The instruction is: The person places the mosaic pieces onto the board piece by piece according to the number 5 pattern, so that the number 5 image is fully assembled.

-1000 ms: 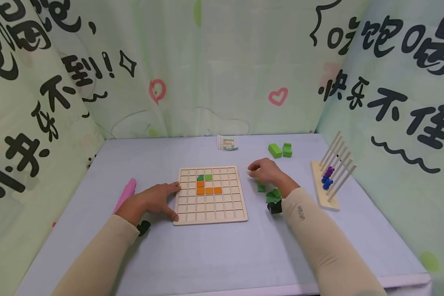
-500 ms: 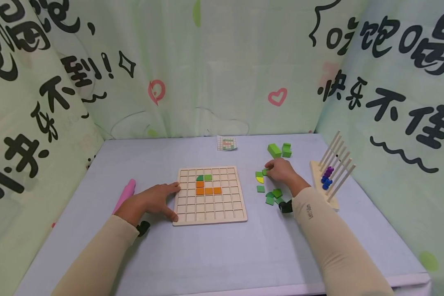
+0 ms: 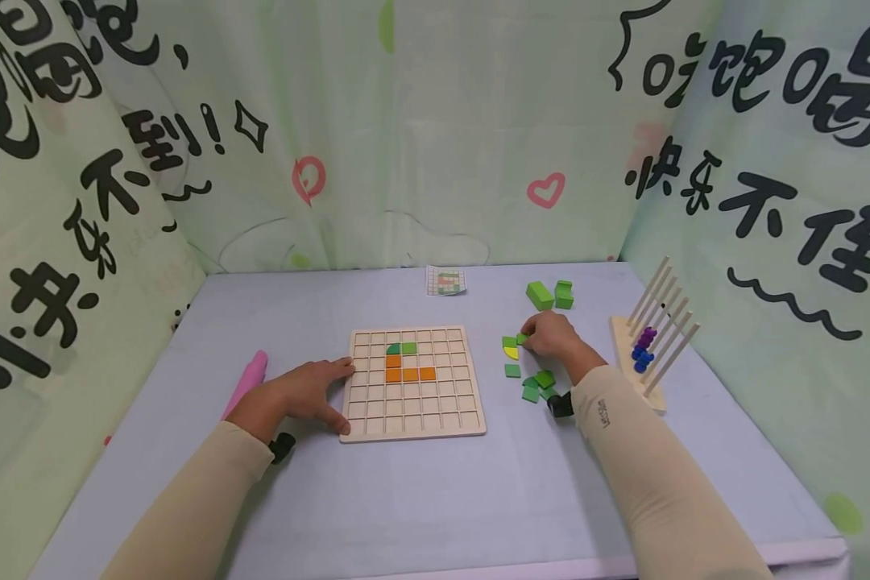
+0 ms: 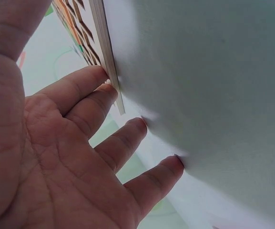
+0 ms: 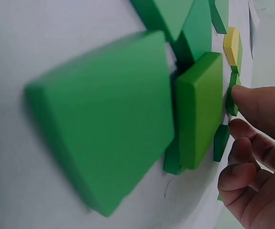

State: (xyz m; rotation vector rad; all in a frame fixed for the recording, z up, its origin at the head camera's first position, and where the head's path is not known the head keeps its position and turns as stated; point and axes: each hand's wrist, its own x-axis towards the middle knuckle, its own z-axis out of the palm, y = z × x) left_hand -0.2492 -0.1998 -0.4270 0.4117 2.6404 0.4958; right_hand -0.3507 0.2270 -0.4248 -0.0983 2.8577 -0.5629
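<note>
A pale wooden grid board (image 3: 415, 411) lies at the table's middle, with orange squares (image 3: 410, 374), a light green square (image 3: 409, 348) and a part-green tile (image 3: 394, 349) in its cells. My left hand (image 3: 303, 392) rests along the board's left edge, thumb near the front corner. In the left wrist view, fingertips (image 4: 98, 74) touch the board's side (image 4: 106, 40), the fingers mostly straight. To the right, my right hand (image 3: 551, 334) pinches a small green square tile (image 5: 232, 94) by its edge, the other fingers curled. A yellow-and-green tile (image 5: 232, 46) lies close by.
Loose green tiles (image 3: 540, 383) lie in front of the right hand. Green blocks (image 3: 540, 295) stand behind it, and a printed pattern card (image 3: 445, 281) lies at the back. A wooden peg rack (image 3: 641, 366) with blue and purple beads stands right; a pink object (image 3: 250, 379) lies left.
My right hand has moved right and slightly back from above the yellow-and-green tile to a green square tile, uncovering the tiles around it. The left hand stays at the board's edge.
</note>
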